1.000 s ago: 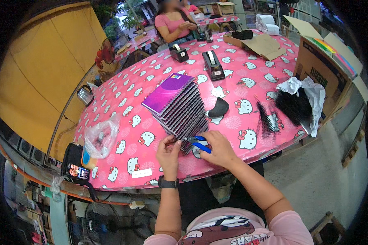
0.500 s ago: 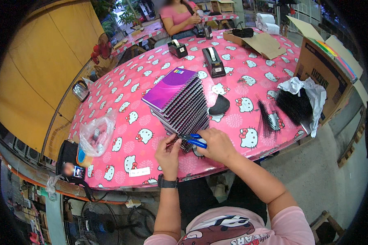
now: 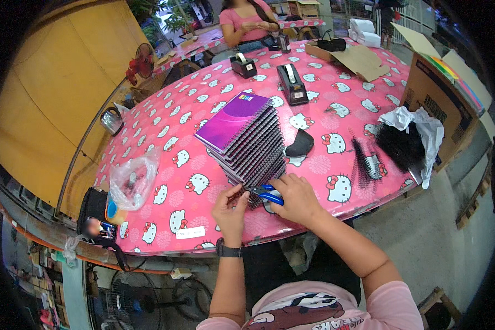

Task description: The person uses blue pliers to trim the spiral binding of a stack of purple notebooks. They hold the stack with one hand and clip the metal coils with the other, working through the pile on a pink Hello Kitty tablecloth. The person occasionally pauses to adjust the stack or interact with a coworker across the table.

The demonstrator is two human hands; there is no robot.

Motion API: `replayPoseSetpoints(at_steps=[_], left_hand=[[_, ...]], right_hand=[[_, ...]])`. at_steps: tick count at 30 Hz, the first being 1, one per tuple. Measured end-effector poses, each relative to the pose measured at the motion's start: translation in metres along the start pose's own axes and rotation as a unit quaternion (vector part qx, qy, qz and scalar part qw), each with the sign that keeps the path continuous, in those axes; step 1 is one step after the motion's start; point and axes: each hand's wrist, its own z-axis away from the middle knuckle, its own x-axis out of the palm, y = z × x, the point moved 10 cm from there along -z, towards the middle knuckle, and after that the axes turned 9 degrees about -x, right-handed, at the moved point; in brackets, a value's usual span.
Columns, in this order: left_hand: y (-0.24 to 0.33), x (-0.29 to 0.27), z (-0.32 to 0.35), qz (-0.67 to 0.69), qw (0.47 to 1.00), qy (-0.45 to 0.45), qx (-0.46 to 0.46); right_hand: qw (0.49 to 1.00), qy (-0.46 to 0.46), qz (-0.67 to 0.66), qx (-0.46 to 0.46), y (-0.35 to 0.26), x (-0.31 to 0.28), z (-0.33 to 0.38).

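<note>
A tall stack of spiral-bound notebooks with a purple cover on top stands near the table's front edge, its black coils facing right and toward me. My right hand is closed round blue-handled cutting pliers. Their jaws point left, at the coil end of a notebook low in the stack. Close by on the left, my left hand pinches at the same corner, thumb against fingertips. What lies between those fingertips is too small to make out.
Loose black coils lie on white paper at right, beside a cardboard box. A black pouch-like piece sits right of the stack, two tape dispensers behind it. A plastic bag is at left. A person is across the table.
The view has shifted slightly. Both hands and the pliers stay at the same lower corner of the stack. The person across the table has moved their hands.
</note>
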Motion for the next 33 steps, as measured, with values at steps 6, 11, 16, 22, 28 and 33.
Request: replayPoseSetpoints(at_steps=[6, 11, 16, 22, 28, 33], left_hand=[[0.014, -0.001, 0.003, -0.068, 0.997, 0.010, 0.043], [-0.001, 0.002, 0.007, 0.031, 1.000, 0.006, 0.004], [-0.013, 0.001, 0.006, 0.073, 0.997, 0.010, -0.016], [-0.017, 0.000, 0.003, 0.113, 0.993, 0.009, -0.036], [-0.011, 0.001, 0.005, 0.072, 0.997, -0.002, 0.004], [-0.011, 0.002, 0.003, 0.074, 0.997, -0.007, -0.010]], right_hand=[[0.995, -0.050, -0.069, 0.046, 0.005, 0.011, -0.001], [0.997, 0.000, -0.062, 0.042, 0.018, 0.001, 0.008], [0.999, -0.025, -0.012, 0.038, 0.013, 0.001, 0.011], [1.000, -0.017, 0.005, 0.024, 0.008, 0.006, 0.006], [0.999, -0.026, -0.013, 0.027, 0.008, 0.010, 0.003], [0.996, -0.033, -0.060, 0.056, 0.016, 0.014, 0.007]])
